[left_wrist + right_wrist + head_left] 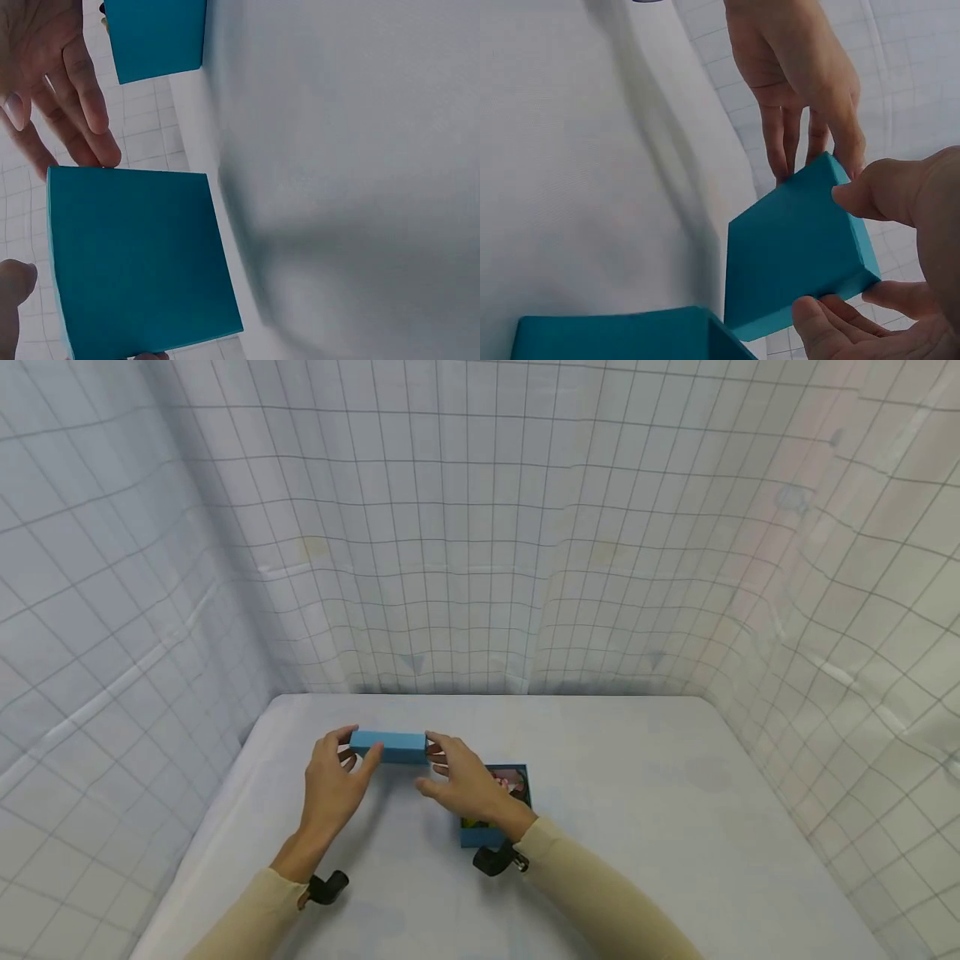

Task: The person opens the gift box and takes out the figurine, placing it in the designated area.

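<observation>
Left hand (pixel 333 789) and right hand (pixel 467 781) grasp a smooth, shallow, square blue lid (pixel 401 745) at opposite ends, aloft over a matte white table (pixel 637 818). A matching blue box (pixel 482 838) sits open beneath the right forearm, its pink and green contents partly hidden. Creased, grid-printed white sheeting (pixel 480 527) surrounds the scene.

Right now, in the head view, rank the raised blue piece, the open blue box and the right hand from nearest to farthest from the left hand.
1. Raised blue piece, touching the left hand.
2. Right hand, at the piece's right end.
3. Open blue box, right of the piece, partly hidden by that hand.
</observation>
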A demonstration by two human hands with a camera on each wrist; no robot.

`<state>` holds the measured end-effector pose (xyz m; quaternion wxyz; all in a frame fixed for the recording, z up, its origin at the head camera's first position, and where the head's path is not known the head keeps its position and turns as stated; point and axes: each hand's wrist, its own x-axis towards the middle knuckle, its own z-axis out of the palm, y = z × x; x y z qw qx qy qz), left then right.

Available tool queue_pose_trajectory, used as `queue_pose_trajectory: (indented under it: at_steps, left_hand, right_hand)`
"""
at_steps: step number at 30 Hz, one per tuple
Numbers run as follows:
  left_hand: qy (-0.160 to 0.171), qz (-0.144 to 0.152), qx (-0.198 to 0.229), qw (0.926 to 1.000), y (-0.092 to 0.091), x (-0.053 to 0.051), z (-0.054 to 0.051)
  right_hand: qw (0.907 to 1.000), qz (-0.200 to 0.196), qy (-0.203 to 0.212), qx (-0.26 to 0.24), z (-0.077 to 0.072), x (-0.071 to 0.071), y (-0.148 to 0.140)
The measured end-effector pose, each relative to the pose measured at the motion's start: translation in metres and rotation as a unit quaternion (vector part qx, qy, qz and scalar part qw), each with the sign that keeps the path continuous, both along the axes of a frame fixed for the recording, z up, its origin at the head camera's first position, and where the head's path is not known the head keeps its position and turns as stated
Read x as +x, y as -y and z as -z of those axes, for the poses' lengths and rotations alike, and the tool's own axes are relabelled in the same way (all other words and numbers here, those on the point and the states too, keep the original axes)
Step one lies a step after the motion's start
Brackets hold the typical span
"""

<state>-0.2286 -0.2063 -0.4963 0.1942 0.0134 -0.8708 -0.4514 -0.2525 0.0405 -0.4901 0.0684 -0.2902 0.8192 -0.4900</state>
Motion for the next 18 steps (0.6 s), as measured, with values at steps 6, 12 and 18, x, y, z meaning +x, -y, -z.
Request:
queue_pose_trajectory:
  at_steps: [6,12,18]
  left_hand:
    - [0.033,0.003,0.000,0.9995,0.010,0.000,0.003]
    - [0.087,0.012,-0.019,0.9959,0.019,0.003,0.004]
    - [0.104,0.030,-0.063,0.9921,0.026,0.004,0.008]
  right_hand:
    - [0.9992,-0.018,0.027,0.022,0.002,0.001,0.001]
    - [0.9971,-0.041,0.038,0.051,0.003,0.001,-0.001]
    - [0.9949,-0.046,0.044,0.078,0.003,0.002,0.001]
